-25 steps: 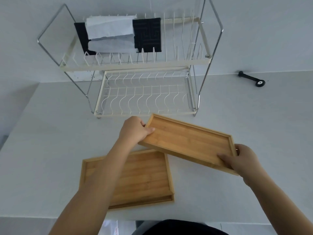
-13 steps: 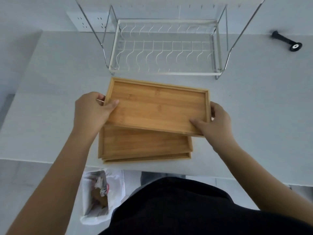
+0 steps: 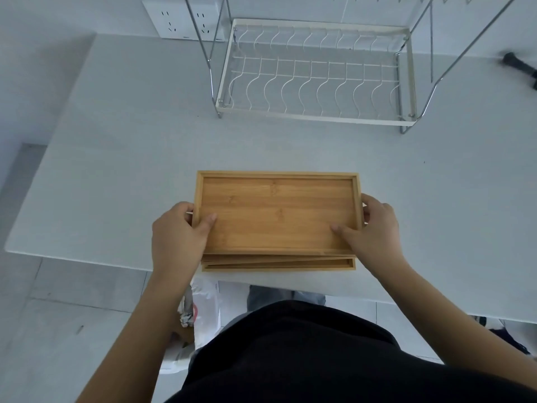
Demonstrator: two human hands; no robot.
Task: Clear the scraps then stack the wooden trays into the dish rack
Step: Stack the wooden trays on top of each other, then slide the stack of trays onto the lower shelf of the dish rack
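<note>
Grey surface [image 3: 122, 158] carries my stack of bamboo trays [image 3: 277, 212] at its near edge; left hand [image 3: 178, 234] and right hand [image 3: 374, 228] grip its ends. Next I judge: lift toward the dish rack [image 3: 316, 74].

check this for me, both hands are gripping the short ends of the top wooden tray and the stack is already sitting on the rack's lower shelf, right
Not quite. The head view shows the stack on the table, in front of the dish rack, whose lower shelf is empty. The left hand and right hand do grip the top tray by its short ends.
</note>
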